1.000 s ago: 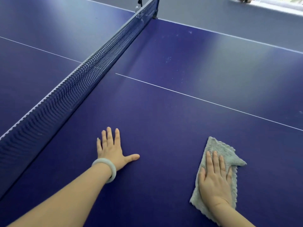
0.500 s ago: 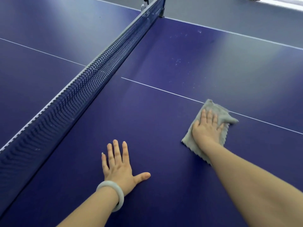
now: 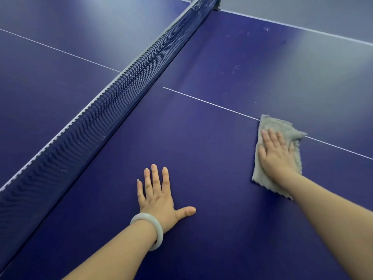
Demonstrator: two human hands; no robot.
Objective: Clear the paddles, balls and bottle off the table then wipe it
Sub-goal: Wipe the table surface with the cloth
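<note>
Ideally, my flat right hand, pressing the grey cloth, needed even strokes toward specks beyond it, open left hand bracing alongside.

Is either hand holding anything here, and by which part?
Nothing is gripped. The right hand presses flat on the middle of the grey cloth, fingers straight; the left hand lies flat on the bare table.

The net bars the left; flat table runs open from it to the cloth, apparently beyond.
</note>
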